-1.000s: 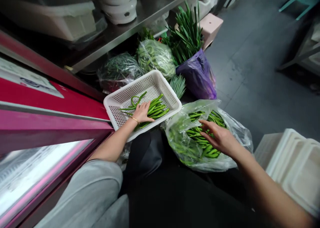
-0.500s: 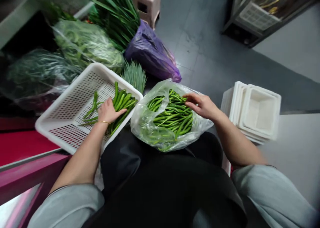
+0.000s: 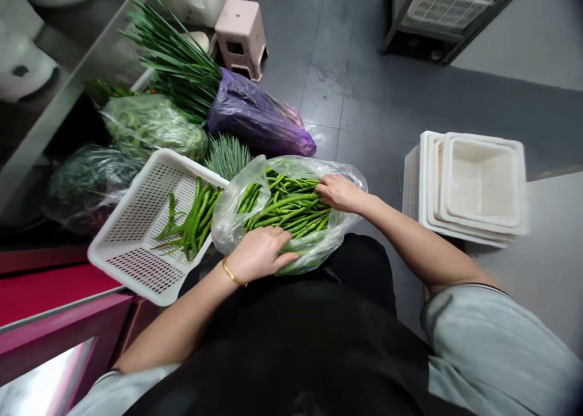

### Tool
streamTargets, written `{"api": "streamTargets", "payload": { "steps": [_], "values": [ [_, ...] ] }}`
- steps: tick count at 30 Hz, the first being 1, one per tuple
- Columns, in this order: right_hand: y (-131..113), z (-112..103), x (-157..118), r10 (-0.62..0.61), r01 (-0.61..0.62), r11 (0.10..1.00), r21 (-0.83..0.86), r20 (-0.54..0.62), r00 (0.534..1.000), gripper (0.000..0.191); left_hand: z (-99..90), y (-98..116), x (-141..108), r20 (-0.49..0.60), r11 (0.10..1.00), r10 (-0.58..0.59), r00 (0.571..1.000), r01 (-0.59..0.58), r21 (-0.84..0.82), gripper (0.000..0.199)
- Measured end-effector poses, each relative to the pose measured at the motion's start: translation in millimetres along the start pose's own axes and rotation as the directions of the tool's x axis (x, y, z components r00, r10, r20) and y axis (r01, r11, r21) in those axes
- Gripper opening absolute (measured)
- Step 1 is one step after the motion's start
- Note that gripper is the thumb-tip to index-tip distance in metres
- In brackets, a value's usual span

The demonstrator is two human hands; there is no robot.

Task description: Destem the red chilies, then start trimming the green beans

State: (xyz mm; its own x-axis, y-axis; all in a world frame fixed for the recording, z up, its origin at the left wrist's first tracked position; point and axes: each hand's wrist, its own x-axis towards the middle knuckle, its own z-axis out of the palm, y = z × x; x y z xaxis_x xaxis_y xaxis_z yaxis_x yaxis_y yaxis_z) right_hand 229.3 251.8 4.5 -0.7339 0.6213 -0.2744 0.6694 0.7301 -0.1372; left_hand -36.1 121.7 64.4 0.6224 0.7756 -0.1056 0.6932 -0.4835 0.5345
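Note:
A clear plastic bag full of long green chili peppers lies open on my lap. My left hand rests over the bag's near left side, fingers stretched over the peppers and thumb apart; it holds nothing that I can see. At the bag's right side, my right hand has its fingers bent and closed on chili peppers, the fingertips partly hidden among them. Left of the bag, a white perforated basket stands tilted, with a bunch of the same peppers along its right side.
Behind the basket lie bagged greens, a bundle of thin green stalks and a purple bag of long leaves. A pink stool stands farther back. Stacked white baskets are on the right, a metal rack beyond.
My left hand has left the peppers in the basket and moved right to the bag. My right hand has lowered its fingers onto the peppers. The camera view has shifted.

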Motion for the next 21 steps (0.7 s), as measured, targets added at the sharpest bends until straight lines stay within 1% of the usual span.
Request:
{"api": "streamTargets", "payload": {
  "steps": [1, 2, 3, 4, 5, 6, 7, 8, 10, 11, 12, 14, 15, 16, 18, 19, 21],
  "values": [
    [-4.5, -4.8, 3.4, -0.002, 0.003, 1.000, 0.030, -0.027, 1.000, 0.025, 1.9, 6.1, 1.4, 0.017, 0.999, -0.044, 0.999, 0.044, 0.008, 0.027],
    [-9.4, -6.6, 7.9, -0.008, 0.010, 0.998, 0.062, -0.034, 0.999, 0.025, 0.8, 10.0, 2.1, -0.026, 0.996, -0.091, 0.996, 0.091, 0.003, 0.027],
    [-13.9, -5.6, 13.5, -0.021, 0.023, 0.996, 0.092, -0.028, 0.999, 0.025, -2.4, 12.8, 3.7, -0.104, 0.993, -0.121, 0.987, 0.120, -0.013, 0.027],
    [-17.6, -1.9, 19.7, -0.042, 0.044, 0.992, 0.123, -0.017, 0.999, 0.025, -6.1, 14.8, 7.9, -0.183, 0.993, -0.117, 0.976, 0.114, -0.025, 0.026],
    [-19.7, 3.7, 25.7, -0.066, 0.066, 0.986, 0.155, -0.006, 0.998, 0.025, -8.5, 16.0, 15.8, -0.240, 0.996, -0.086, 0.967, 0.083, -0.019, 0.025],
    [-19.8, 10.5, 30.5, -0.080, 0.078, 0.979, 0.188, 0.003, 0.997, 0.025, -7.8, 15.9, 27.8, -0.247, 0.999, -0.030, 0.969, 0.036, 0.016, 0.023],
    [-17.8, 17.8, 32.9, -0.071, 0.068, 0.973, 0.219, 0.008, 0.997, 0.024, -3.2, 13.8, 43.0, -0.195, 0.997, 0.028, 0.980, -0.014, 0.072, 0.023],
    [-13.5, 24.9, 31.7, -0.041, 0.036, 0.970, 0.241, 0.015, 0.999, 0.023, 5.6, 9.5, 60.0, -0.130, 0.989, 0.046, 0.990, -0.027, 0.147, 0.024],
    [-0.2, 36.6, 17.2, 0.053, -0.063, 0.970, 0.235, 0.050, 0.997, 0.021, 31.8, -5.6, 91.9, 0.039, 0.948, 0.010, 0.999, -0.022, 0.317, 0.029],
    [7.2, 40.7, 4.4, 0.096, -0.110, 0.972, 0.206, 0.075, 0.993, 0.021, 46.6, -15.3, 103.5, 0.104, 0.925, -0.026, 0.994, -0.016, 0.380, 0.030],
    [13.8, 43.5, -10.6, 0.125, -0.141, 0.976, 0.166, 0.106, 0.987, 0.021, 60.5, -25.1, 111.2, 0.129, 0.907, -0.047, 0.991, -0.012, 0.422, 0.032],
    [21.0, 45.1, -39.9, 0.140, -0.156, 0.983, 0.093, 0.157, 0.978, 0.021, 82.0, -41.8, 115.6, 0.108, 0.881, -0.071, 0.992, 0.012, 0.474, 0.035],
    [20.4, 44.1, -50.3, 0.143, -0.155, 0.985, 0.069, 0.155, 0.977, 0.021, 88.6, -47.3, 114.1, 0.079, 0.875, -0.076, 0.994, 0.029, 0.483, 0.035],
    [17.1, 42.2, -56.2, 0.146, -0.153, 0.987, 0.053, 0.128, 0.981, 0.021, 92.3, -50.7, 111.8, 0.053, 0.873, -0.082, 0.995, 0.046, 0.485, 0.033],
    [4.1, 37.4, -53.1, 0.136, -0.137, 0.990, 0.043, 0.024, 0.990, 0.026, 92.2, -51.5, 108.0, 0.016, 0.885, -0.077, 0.997, 0.061, 0.461, 0.030],
    [-3.9, 35.0, -45.6, 0.122, -0.121, 0.992, 0.047, -0.025, 0.992, 0.032, 89.1, -49.8, 107.4, -0.002, 0.897, -0.059, 0.998, 0.054, 0.439, 0.030],
    [-17.5, 29.8, -26.9, 0.096, -0.090, 0.993, 0.077, -0.077, 0.992, 0.039, 78.4, -44.2, 108.6, -0.069, 0.920, -0.004, 0.998, 0.031, 0.391, 0.031]
  ]
}}
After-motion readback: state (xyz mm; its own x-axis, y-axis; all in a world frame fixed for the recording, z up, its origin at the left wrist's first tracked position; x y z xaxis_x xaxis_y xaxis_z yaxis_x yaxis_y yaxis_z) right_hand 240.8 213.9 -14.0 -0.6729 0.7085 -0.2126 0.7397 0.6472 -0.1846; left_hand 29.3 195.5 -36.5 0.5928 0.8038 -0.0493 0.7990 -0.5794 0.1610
